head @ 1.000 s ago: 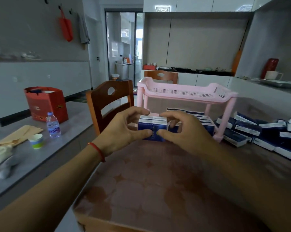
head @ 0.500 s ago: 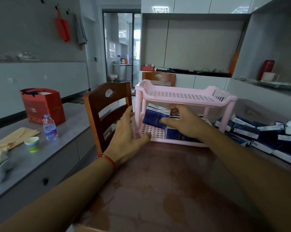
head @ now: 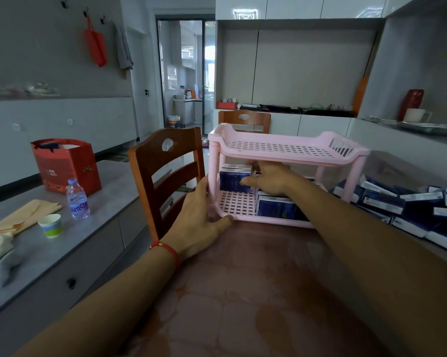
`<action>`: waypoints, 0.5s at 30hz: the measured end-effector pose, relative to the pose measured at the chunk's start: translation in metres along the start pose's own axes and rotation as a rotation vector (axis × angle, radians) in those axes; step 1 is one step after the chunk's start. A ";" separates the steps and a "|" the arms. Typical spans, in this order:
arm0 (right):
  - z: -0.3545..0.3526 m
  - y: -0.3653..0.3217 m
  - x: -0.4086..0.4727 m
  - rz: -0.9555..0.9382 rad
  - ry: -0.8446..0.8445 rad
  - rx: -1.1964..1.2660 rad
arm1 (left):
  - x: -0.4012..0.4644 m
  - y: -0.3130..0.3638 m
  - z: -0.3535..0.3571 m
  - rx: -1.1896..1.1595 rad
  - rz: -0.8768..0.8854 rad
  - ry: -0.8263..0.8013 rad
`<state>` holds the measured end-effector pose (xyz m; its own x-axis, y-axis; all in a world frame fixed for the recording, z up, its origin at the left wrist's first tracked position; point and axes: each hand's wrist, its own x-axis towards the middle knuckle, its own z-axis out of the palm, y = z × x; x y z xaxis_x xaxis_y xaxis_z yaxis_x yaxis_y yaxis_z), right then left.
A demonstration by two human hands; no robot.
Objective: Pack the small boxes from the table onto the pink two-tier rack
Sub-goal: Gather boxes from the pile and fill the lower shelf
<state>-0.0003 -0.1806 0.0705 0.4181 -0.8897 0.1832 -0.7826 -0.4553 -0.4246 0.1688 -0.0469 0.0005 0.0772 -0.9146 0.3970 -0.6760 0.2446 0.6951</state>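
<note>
Our right hand [head: 267, 177] grips a blue box [head: 234, 178] inside the pink rack's [head: 281, 150] lower tier; our left hand [head: 201, 215], fingers spread, steadies its leg. Next, set it down.

One pink rack [head: 289, 150], two tiers. Two hands: left hand [head: 201, 217] at rack's near-left leg, right hand [head: 267, 177] under upper tier. One blue box [head: 234, 179] in right-hand grip, upright. At least two more boxes [head: 276, 208] on lower tier just right of grip; others hidden behind wrist. Loose pile of boxes [head: 407, 204] on table far right of grip, a dozen or so, exact count unclear. Two wooden chairs [head: 165, 173]. One water bottle [head: 77, 199]. One paper cup [head: 50, 225]. One red bag [head: 65, 166].
</note>
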 end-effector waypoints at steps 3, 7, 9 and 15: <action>-0.002 0.005 0.009 0.066 -0.037 0.050 | 0.000 -0.001 0.000 -0.010 0.005 0.006; 0.002 0.010 0.019 0.097 -0.066 0.052 | 0.001 -0.002 0.001 -0.012 0.013 0.018; 0.002 0.009 0.021 0.123 -0.070 -0.002 | 0.001 -0.002 0.001 -0.014 0.005 0.019; 0.002 0.009 0.027 0.157 -0.128 -0.095 | -0.001 0.000 0.000 -0.002 0.009 0.016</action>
<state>0.0053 -0.2084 0.0696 0.3385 -0.9409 0.0046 -0.8801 -0.3183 -0.3524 0.1690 -0.0464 -0.0002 0.0827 -0.9073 0.4123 -0.6753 0.2533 0.6927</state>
